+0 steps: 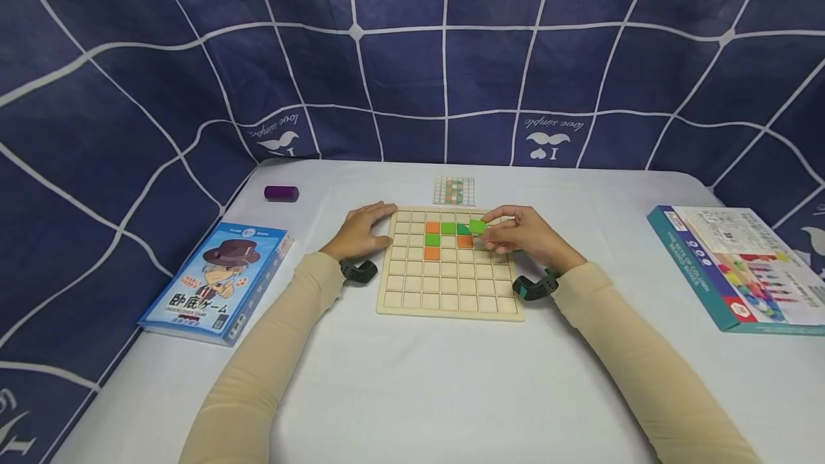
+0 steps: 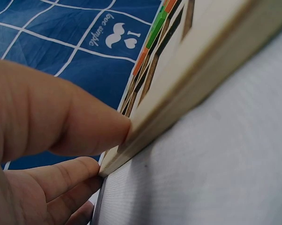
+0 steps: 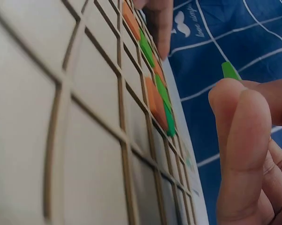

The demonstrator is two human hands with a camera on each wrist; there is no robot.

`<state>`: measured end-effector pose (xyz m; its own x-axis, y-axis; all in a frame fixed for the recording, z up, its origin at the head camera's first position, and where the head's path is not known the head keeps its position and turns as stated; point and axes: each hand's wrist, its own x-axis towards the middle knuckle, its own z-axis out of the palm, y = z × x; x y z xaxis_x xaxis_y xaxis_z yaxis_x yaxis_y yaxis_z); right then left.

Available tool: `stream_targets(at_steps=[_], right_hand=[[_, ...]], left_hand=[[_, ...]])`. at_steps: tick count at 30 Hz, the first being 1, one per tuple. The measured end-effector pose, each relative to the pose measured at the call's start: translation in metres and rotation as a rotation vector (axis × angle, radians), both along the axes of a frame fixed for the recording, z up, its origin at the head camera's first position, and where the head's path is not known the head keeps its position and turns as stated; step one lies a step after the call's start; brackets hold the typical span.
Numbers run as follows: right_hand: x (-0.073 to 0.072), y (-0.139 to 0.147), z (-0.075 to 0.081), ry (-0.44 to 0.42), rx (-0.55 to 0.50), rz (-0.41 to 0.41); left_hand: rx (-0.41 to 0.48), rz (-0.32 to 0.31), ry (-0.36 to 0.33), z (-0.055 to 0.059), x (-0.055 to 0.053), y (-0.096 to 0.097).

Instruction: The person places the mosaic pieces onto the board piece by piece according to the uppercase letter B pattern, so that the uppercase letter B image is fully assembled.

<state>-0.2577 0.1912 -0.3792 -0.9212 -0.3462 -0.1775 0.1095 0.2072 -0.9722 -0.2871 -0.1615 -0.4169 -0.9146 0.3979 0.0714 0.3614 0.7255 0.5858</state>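
Head view: the gridded board (image 1: pixel 450 283) is braced, presumably for steadiness, by the left hand (image 1: pixel 361 230), thumb and fingers spread, while a green tile (image 1: pixel 478 226) is pinched above it in the right hand's (image 1: pixel 527 235) fingertips.

Long plain beige fabric left sleeve (image 1: pixel 264 371), matched by beige fabric right sleeve (image 1: pixel 634 356), black curved left wrist device (image 1: pixel 359 273) worn beyond the cuff (image 1: pixel 331 269), black curved right wrist device (image 1: pixel 536 288) marked with green

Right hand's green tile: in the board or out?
Out. The right hand pinches the green tile, and the right wrist view shows it raised off the board.
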Motion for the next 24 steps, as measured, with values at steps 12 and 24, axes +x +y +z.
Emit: stream_targets(at_steps=[12, 24], right_hand=[[0.000, -0.034, -0.010, -0.047, -0.054, 0.028], [0.003, -0.039, -0.019, 0.041, -0.031, 0.100]], left_hand=[[-0.005, -0.007, 0.006, -0.001, 0.001, 0.000], [-0.004, -0.006, 0.006, -0.001, 0.000, 0.000]])
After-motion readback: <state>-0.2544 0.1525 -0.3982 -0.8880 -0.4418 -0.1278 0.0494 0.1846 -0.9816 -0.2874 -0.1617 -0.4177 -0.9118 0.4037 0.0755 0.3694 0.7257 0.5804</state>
